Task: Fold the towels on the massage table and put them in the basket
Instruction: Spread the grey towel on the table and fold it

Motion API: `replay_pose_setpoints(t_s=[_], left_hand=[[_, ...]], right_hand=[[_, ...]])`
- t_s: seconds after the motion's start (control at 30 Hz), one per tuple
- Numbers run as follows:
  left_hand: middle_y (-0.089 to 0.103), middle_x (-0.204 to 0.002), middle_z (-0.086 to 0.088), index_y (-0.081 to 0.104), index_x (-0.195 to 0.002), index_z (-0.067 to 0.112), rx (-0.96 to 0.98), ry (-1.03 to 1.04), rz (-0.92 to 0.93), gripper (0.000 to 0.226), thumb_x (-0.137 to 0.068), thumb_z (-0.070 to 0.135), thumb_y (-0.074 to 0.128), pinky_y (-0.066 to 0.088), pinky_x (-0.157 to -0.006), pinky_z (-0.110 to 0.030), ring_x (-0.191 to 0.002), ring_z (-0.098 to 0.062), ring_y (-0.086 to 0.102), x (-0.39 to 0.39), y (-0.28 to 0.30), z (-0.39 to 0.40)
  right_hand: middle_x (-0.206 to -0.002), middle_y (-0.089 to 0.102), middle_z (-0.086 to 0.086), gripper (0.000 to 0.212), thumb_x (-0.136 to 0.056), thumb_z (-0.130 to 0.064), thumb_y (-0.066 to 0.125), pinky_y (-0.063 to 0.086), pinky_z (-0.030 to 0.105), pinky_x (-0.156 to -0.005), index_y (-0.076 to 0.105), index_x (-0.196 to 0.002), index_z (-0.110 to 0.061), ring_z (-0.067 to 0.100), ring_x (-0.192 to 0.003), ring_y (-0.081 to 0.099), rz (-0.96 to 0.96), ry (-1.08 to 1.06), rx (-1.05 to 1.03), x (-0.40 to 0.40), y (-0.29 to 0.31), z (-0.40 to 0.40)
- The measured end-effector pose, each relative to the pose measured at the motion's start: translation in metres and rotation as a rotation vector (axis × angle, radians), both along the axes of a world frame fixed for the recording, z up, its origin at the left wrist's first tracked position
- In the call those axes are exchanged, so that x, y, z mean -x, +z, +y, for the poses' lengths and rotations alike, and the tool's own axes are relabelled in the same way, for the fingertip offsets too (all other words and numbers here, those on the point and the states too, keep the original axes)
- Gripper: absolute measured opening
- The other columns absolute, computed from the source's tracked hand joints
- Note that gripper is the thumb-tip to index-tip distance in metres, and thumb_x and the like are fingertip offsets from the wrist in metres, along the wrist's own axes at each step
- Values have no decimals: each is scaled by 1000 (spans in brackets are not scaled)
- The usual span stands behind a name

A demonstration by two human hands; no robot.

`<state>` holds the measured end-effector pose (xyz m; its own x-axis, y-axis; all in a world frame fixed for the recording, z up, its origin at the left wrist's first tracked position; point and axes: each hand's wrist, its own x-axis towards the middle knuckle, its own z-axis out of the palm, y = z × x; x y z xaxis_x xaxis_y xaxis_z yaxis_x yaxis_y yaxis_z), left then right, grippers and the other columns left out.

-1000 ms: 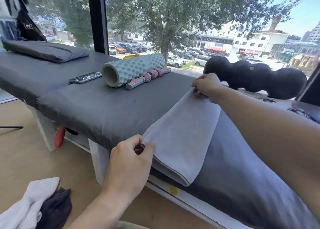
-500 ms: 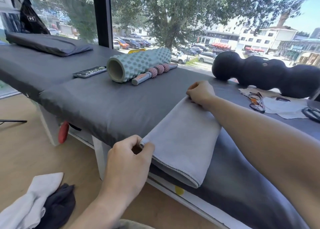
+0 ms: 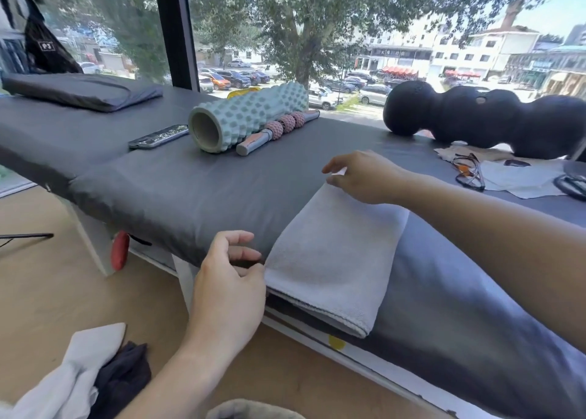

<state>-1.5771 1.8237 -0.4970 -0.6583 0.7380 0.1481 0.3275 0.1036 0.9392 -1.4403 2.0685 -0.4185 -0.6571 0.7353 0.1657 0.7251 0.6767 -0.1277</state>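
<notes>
Since half a second earlier both grips on the towel (image 3: 336,254) have been let go; the corners that were pinched then are now released. The left hand (image 3: 226,287) is held at about 7 o'clock in the view, fingers loosely spread and slightly curled, with nothing grasped; its thumb lies just beside the near left corner of the towel, and whether it touches the cloth cannot be told. The right hand (image 3: 364,176) is held over the far corner at about 1 o'clock from the towel's middle, fingers extended and relaxed, the corner no longer clenched. The towel, pale grey and folded into a long strip, is laid across the massage table (image 3: 165,190), its near end draped slightly over the front edge. Further back on the table, at 11 o'clock from the towel, a ridged green foam roller (image 3: 244,120) is seen, with a massage stick (image 3: 279,128) touching its right side and a phone (image 3: 158,136) just to its left; a dark pillow (image 3: 82,92) is placed at the far left end. A black bumpy roller (image 3: 485,117) is set at 2 o'clock, with glasses (image 3: 469,171) on white cloths (image 3: 520,177) before it. At 7 o'clock, low in the view, white and dark cloths (image 3: 79,377) are visible.
</notes>
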Motion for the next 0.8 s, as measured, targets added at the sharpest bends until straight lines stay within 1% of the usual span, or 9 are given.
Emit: replay_pose_setpoints(t_s=[0.13, 0.23, 0.3, 0.37, 0.4, 0.53, 0.67, 0.73, 0.8], left_hand=[[59, -118, 8, 60, -118, 24, -262, 98, 614, 33, -89, 8, 58, 43, -91, -28, -106, -12, 55, -14, 13, -4], [60, -134, 11, 63, -127, 23, -341, -339, 781, 34, -95, 30, 55, 35, -112, -32, -131, -9, 51, -49, 17, 1], [42, -155, 12, 50, -145, 31, -185, -547, 871, 51, -98, 51, 45, 13, -124, -36, -151, -10, 25, -67, 12, 7], [20, -166, 15, 30, -156, 39, -28, -568, 960, 65, -97, 67, 31, -3, -123, -43, -156, -9, 3, -70, -1, 15], [15, -167, 15, 24, -157, 41, 16, -566, 999, 68, -96, 71, 26, -3, -122, -46, -156, -11, 2, -67, -7, 18], [21, -166, 13, 24, -156, 45, 47, -614, 1094, 70, -94, 77, 27, 9, -119, -55, -155, -18, 15, -59, -20, 20], [23, -166, 11, 25, -157, 41, 34, -609, 1149, 75, -92, 78, 32, 15, -118, -59, -155, -21, 17, -60, -21, 19], [22, -166, 11, 23, -158, 41, 45, -621, 1152, 78, -90, 80, 33, 15, -119, -60, -155, -21, 15, -60, -22, 18], [20, -167, 12, 21, -158, 42, 45, -627, 1130, 79, -90, 81, 32, 13, -120, -59, -156, -19, 13, -61, -22, 17]], right_hand=[[-158, 38, -8, 52, -102, -57, 33, 23, 41, -120, 43, -149, -37, 20, -147, 30, -96, 102, 14, -6, -7, -21], [-165, 21, -7, 51, -108, -47, 27, 10, 37, -124, 31, -156, -30, 17, -154, 14, -210, 185, 17, -11, -26, -28], [-166, 15, -8, 50, -109, -42, 25, 7, 35, -124, 24, -158, -29, 15, -155, 8, -211, 219, 10, -14, -35, -26], [-167, 11, -11, 59, -106, -53, 23, 3, 31, -123, 15, -160, -30, 11, -154, 6, -161, 151, 82, -14, -34, -21], [-167, 9, -12, 64, -103, -59, 22, 2, 32, -123, 11, -160, -31, 10, -154, 5, -146, 125, 117, -13, -34, -17], [-168, 4, -12, 74, -98, -69, 20, 0, 38, -125, 8, -161, -32, 8, -154, 0, -180, 109, 142, -18, -35, 5], [-168, 7, -13, 73, -97, -70, 17, 0, 43, -125, 9, -160, -34, 13, -155, 2, -148, -64, 218, -46, -33, 51], [-168, 11, -10, 70, -99, -67, 18, 3, 44, -125, 15, -159, -32, 18, -155, 5, -131, -119, 232, -57, -35, 62], [-162, 31, -4, 64, -100, -65, 28, 17, 40, -122, 37, -153, -30, 21, -151, 23, -40, -130, 207, -60, -36, 60]])
